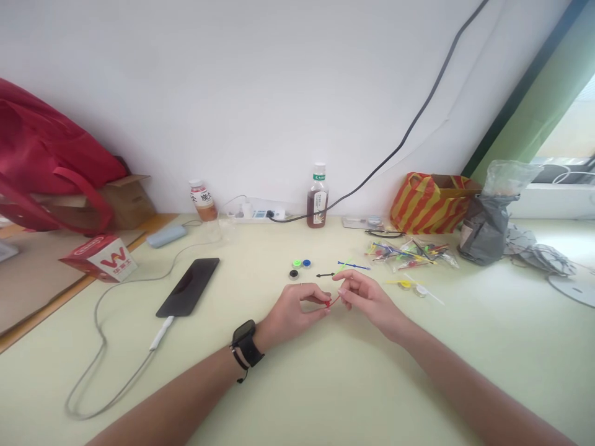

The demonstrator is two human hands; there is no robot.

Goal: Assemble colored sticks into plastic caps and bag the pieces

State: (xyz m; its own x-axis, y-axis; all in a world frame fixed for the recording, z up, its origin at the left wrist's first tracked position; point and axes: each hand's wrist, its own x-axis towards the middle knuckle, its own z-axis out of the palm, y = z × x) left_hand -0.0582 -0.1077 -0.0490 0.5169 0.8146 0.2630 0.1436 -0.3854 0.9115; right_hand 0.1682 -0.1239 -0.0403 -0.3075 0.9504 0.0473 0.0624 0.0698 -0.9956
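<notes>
My left hand, with a dark watch on its wrist, pinches one end of a thin red plastic stick between thumb and fingers. The other end is pinched by my right hand, so the stick spans the short gap between my fingertips. Just beyond my hands lie a black arrow-shaped stick, a blue one and a light green one beside it. Left of these sit three small round pieces: green, blue and black. Fingers hide part of the red stick.
A clear bag of coloured sticks lies right, near yellow and white round pieces. A phone on a cable lies left. Behind stand a brown drink bottle, a second bottle, a power strip and a striped bag.
</notes>
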